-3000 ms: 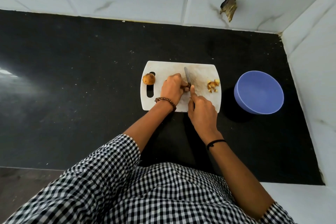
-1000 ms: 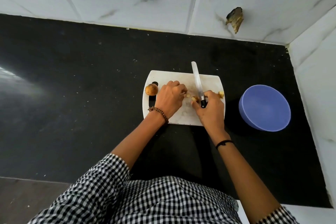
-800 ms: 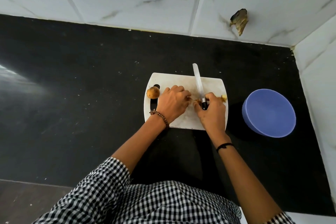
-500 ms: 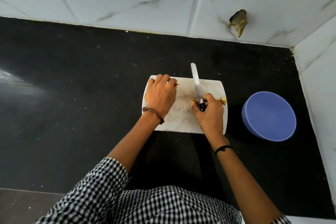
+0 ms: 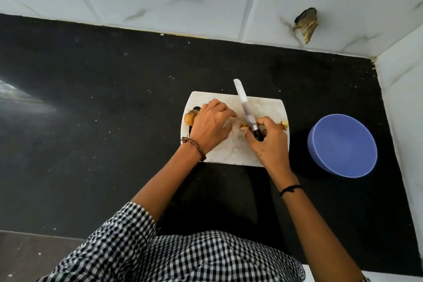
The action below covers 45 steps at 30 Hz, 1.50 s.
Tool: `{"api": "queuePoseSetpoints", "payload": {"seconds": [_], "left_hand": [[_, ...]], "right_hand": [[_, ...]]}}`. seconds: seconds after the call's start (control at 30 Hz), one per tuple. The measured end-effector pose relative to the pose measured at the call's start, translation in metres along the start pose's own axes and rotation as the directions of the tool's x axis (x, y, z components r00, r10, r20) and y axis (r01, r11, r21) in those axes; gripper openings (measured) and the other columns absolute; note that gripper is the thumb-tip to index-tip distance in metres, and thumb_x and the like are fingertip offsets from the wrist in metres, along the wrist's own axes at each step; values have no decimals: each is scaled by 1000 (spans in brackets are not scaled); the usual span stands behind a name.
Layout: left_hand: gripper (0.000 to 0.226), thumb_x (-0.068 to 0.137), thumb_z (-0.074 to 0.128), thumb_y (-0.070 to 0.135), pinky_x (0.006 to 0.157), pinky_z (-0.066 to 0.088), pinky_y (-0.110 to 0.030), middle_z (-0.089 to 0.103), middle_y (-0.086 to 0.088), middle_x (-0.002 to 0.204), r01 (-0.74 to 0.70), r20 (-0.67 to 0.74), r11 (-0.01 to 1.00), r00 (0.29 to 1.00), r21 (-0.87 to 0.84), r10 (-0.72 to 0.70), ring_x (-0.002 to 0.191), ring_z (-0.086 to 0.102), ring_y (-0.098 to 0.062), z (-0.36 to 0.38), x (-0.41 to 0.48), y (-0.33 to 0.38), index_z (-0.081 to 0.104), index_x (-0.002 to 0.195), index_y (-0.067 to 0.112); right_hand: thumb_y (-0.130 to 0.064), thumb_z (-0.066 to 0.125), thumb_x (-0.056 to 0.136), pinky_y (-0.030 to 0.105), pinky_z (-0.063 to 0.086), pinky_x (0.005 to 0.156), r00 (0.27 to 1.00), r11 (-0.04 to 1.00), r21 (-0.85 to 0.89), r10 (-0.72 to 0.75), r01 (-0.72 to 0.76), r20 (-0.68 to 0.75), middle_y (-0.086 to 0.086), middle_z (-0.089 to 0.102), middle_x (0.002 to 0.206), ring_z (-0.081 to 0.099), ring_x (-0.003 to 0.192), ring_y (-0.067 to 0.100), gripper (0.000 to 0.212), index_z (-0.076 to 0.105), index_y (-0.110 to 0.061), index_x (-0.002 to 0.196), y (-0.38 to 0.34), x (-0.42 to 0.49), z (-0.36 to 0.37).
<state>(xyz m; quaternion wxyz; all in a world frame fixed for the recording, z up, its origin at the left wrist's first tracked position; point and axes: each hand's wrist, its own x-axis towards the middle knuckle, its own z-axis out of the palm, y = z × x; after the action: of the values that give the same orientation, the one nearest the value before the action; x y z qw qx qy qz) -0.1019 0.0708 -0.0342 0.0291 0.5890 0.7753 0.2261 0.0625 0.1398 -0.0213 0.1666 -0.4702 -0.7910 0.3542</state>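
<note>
The whole potato (image 5: 190, 118) lies at the left edge of the cutting board (image 5: 229, 153), just beside the dark grip hole, and my next cut needs it. It is to the left of both hands, so my left hand (image 5: 210, 129) is much nearer. The potato shows just past the little-finger side of this hand and seems to touch it. The hand lies palm down over the left half of the board, with the fingers a little bent and pointing to the far right. I cannot tell whether they have hold of the potato or only rest beside it. My right hand (image 5: 269, 144) is over the near right part of the board, with its fingers curled tight round the black handle of the knife (image 5: 247, 110). The long axis of the knife runs away from me toward the back edge of the worktop (image 5: 103, 121), leaning slightly left, and the tip passes the far edge of the board. One small piece (image 5: 243, 125) lies just left of the blade, and the cut pieces (image 5: 284, 124) sit at the right edge of the board. The potato is nearly round, so I judge it must only come right, to the middle of the board, under the blade. The blue bowl (image 5: 342, 146) stands on the worktop right of the board, apart from it.
</note>
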Motion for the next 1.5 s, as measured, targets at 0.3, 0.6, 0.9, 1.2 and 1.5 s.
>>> {"api": "queuePoseSetpoints", "payload": {"seconds": [0.3, 0.6, 0.9, 1.2, 1.5], "left_hand": [[27, 85, 69, 32, 72, 38, -30, 63, 1, 99, -18, 106, 995, 994, -98, 28, 92, 53, -18, 17, -1, 20, 70, 110, 22], [20, 82, 72, 33, 74, 44, -31, 67, 3, 89, 229, 62, 956, 973, -182, -222, 86, 57, -18, 19, -6, 33, 73, 100, 24], [20, 87, 68, 30, 71, 42, -28, 69, 0, 93, 238, 89, 951, 971, -198, -224, 88, 57, -19, 16, -7, 31, 74, 103, 22], [18, 88, 67, 30, 75, 48, -34, 68, 1, 94, 221, 98, 957, 974, -186, -206, 90, 58, -19, 18, -5, 30, 75, 101, 22], [15, 84, 71, 19, 72, 47, -33, 67, 0, 92, 204, 68, 964, 978, -172, -195, 89, 59, -21, 25, -7, 31, 76, 98, 21]], "right_hand": [[-37, 62, 96, 11, 49, 63, 985, 980, 109, 169, -165, -26, -14, 62, 88, 62, 82, 0, 17, 58, -22, 101, 10, -41, -12], [-36, 51, 102, 23, 54, 68, 994, 991, 87, 106, -103, -25, -11, 64, 92, 65, 85, 7, 23, 57, -21, 117, 4, -53, 0], [-30, 50, 104, 33, 54, 95, 999, 1000, -13, -6, 6, -32, 2, 63, 131, 63, 109, 14, 44, 47, -19, 146, 2, -55, 3], [-30, 45, 105, 23, 50, 68, 998, 966, -254, -60, 51, -29, 7, 63, 103, 57, 80, 12, 54, 30, -21, 156, 5, -58, 15], [-26, 46, 105, 36, 57, 69, 996, 959, -274, -84, 73, -28, 10, 62, 97, 62, 80, 21, 54, 30, -19, 156, 6, -45, 23]]}}
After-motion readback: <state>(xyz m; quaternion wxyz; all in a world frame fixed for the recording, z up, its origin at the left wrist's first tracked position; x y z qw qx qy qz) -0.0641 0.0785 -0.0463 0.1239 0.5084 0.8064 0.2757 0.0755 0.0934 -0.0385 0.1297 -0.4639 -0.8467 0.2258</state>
